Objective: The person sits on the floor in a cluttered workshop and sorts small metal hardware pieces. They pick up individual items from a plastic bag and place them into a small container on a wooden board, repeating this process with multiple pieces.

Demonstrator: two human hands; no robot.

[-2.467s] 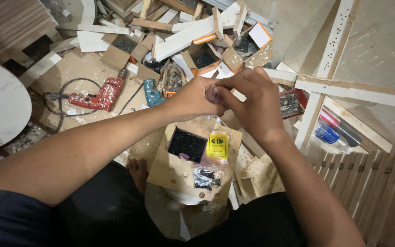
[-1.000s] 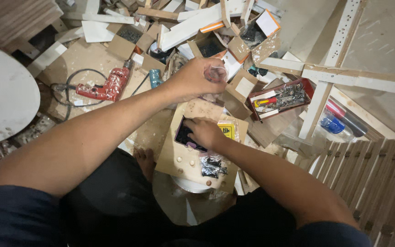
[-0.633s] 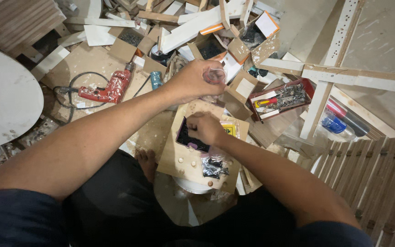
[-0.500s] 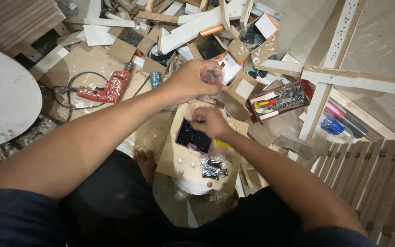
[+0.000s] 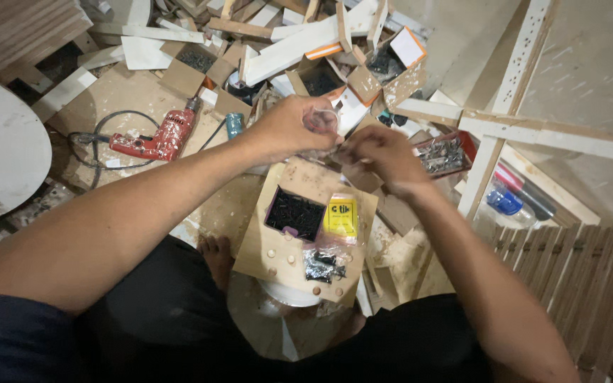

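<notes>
A red drill [image 5: 156,138] is lying on the floor at left among offcuts. The left hand [image 5: 294,128] is holding a small clear bag [image 5: 321,122], fingers curled shut around it, above the board [image 5: 278,248]. The right hand [image 5: 381,154] is meeting it just beside, fingertips pinched; on what, I cannot tell. A box of screws [image 5: 295,213] and a yellow packet [image 5: 340,217] are resting on the board below.

hands [image 5: 335,138]: 2 | red drill [image 5: 156,138]: 1 | yellow packet [image 5: 340,217]: 1 | wooden board [image 5: 278,252]: 1
</notes>
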